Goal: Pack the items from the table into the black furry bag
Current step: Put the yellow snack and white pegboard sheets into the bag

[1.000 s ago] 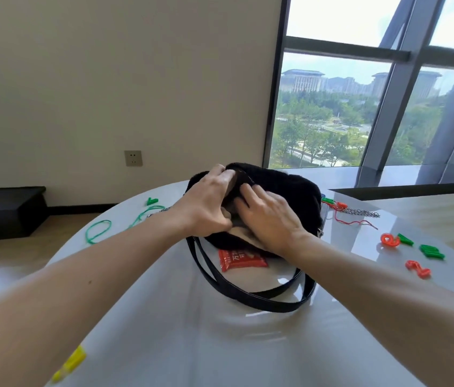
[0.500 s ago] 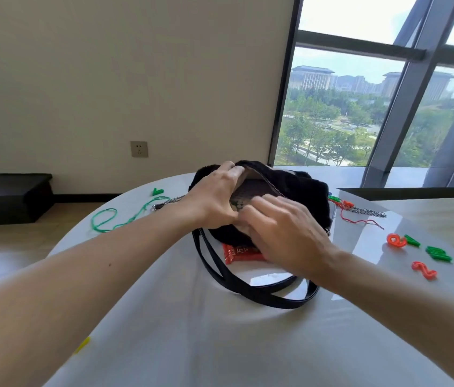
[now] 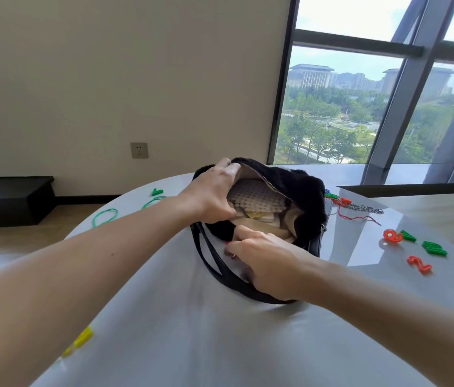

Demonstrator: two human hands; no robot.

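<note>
Red plastic numeral nearest you [image 3: 419, 264]: you can read it as a "2", lying flat on the glossy white round table [image 3: 248, 344].
Red plastic numeral beyond it [image 3: 392, 236]: you see a looped figure, perhaps a "9" or a "6"; which one you cannot tell from this angle.
Green plastic pieces beside the red numerals [image 3: 434, 248]: shapes too small and foreshortened for you to read.
Green plastic piece at the far left of the table [image 3: 156, 191]: it looks to you like a "V" or a "7"; not certain.
Printed text, labels, brands: none legible to you anywhere.
</note>
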